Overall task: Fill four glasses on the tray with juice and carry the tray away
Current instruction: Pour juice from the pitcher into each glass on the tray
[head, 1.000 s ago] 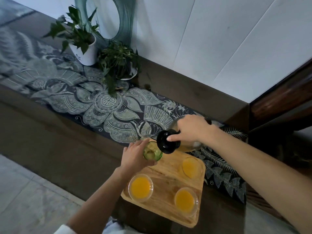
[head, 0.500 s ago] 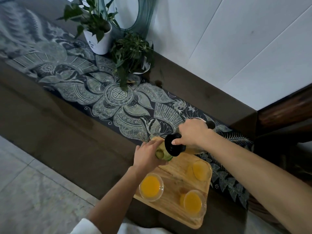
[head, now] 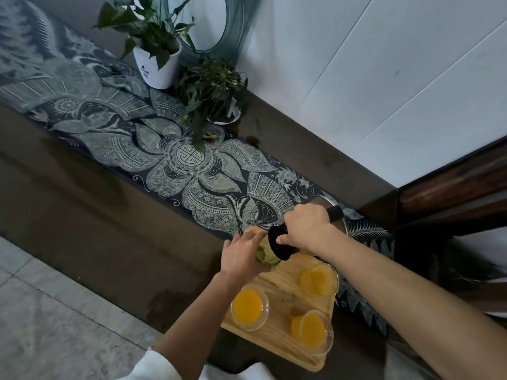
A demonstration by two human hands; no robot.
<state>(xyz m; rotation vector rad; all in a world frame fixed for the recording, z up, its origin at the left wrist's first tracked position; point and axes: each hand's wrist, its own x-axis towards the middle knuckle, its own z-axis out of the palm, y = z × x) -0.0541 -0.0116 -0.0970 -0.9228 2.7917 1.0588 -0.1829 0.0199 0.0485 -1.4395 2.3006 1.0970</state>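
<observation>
A wooden tray lies at the near edge of the dark table. Three glasses on it hold orange juice: one at the left, one at the right, one at the front. My left hand grips the fourth glass at the tray's far left corner. My right hand holds a glass pitcher with a black lid, tipped sideways so that the lid meets this glass. The pitcher's body is mostly hidden behind my hand.
A dark patterned runner crosses the table. A white potted plant and a smaller green plant stand at the back near a round teal-rimmed mirror. White wall panels rise behind. Tiled floor lies at the lower left.
The view has shifted, so the tray and hands sit lower and further right in frame. Both hands keep their hold, with the pitcher still tipped at the fourth glass.
</observation>
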